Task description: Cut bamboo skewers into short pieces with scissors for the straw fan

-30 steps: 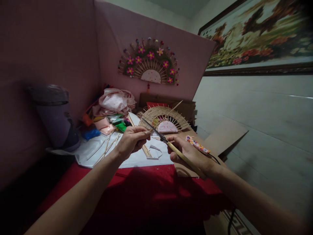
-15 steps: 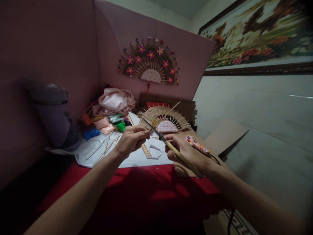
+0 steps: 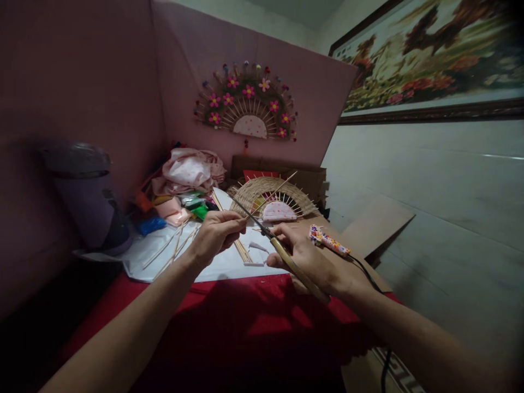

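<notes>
My left hand (image 3: 219,236) pinches the lower end of a thin wooden stick (image 3: 275,192), which slants up and to the right. My right hand (image 3: 305,256) is closed around the yellowish handles of a pair of scissors (image 3: 256,219). Its dark blades cross the stick just beside my left fingertips; whether they press on it I cannot tell. Behind both hands a woven half-round fan (image 3: 256,191) lies on the table, with short stick ends poking out along its curved edge and a pale spotted half-circle at its base.
Loose sticks (image 3: 176,245) and paper scraps (image 3: 258,248) lie on a white sheet (image 3: 221,267). To the right rests a flower-patterned glue gun (image 3: 327,240) with a black cord, on cardboard (image 3: 374,275). Coloured packets (image 3: 172,210), cloth (image 3: 192,166) and a purple container (image 3: 92,202) stand left.
The scissors and my right hand have shifted slightly left, closer to my left hand. The stick's far tip has moved a little left and down. The whole view has shifted slightly.
</notes>
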Demonstrator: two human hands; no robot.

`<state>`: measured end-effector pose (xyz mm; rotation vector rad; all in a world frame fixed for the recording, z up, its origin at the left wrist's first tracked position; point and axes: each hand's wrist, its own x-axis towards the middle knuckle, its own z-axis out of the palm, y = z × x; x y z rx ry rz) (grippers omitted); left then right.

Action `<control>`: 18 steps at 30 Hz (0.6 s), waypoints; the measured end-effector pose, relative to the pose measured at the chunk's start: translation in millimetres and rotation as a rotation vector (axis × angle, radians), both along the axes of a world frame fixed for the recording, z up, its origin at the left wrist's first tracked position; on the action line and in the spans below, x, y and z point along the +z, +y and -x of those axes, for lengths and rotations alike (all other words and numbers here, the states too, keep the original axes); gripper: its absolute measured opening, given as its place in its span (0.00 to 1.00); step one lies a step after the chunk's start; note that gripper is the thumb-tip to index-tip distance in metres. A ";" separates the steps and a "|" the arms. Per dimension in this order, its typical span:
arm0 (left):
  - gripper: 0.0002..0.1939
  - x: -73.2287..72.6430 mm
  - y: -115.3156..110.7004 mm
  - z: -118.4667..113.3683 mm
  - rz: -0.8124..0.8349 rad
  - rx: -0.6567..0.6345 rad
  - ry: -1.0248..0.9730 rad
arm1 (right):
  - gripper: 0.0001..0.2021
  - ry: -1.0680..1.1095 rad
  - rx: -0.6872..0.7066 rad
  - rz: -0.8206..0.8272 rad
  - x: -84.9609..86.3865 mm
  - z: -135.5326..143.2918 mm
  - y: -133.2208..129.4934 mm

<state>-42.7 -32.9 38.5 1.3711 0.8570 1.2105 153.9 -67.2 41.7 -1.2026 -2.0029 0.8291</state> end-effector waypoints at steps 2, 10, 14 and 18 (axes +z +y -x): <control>0.13 -0.2 0.3 1.0 0.015 -0.008 0.000 | 0.23 0.007 -0.012 0.007 -1.2 -1.1 0.1; 0.10 0.7 3.3 8.3 0.221 -0.306 -0.179 | 0.24 0.096 0.103 0.024 -9.0 -2.9 6.1; 0.10 -3.4 7.9 13.3 0.346 -0.480 -0.250 | 0.25 0.105 0.126 0.001 -10.8 -2.6 8.6; 0.12 -6.9 11.3 16.9 0.409 -0.596 -0.293 | 0.23 0.084 0.138 -0.053 -10.2 -0.8 8.1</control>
